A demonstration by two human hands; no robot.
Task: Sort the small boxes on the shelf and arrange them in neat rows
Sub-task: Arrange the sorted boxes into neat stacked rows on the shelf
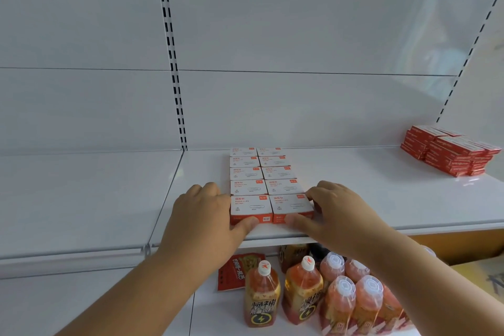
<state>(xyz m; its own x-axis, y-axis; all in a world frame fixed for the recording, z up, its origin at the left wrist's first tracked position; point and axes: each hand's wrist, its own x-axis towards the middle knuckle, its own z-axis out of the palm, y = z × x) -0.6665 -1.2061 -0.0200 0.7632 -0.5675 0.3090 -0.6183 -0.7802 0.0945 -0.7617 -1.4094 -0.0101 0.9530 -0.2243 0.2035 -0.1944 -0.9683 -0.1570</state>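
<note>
Boxes of paper clips sit on the white shelf in two straight columns of five, edges touching, so this block looks nearly finished. The left hand and right hand bracket the front pair, fingers along the outer sides and thumbs pressing the red front faces; each grip is wide and flat, pushing rather than clasping. A looser red stack at the far right probably remains to be sorted. The cartons are matte white card with red trim, square-cornered; the shelf is smooth and glossy. Plastic bottles stand below.
</note>
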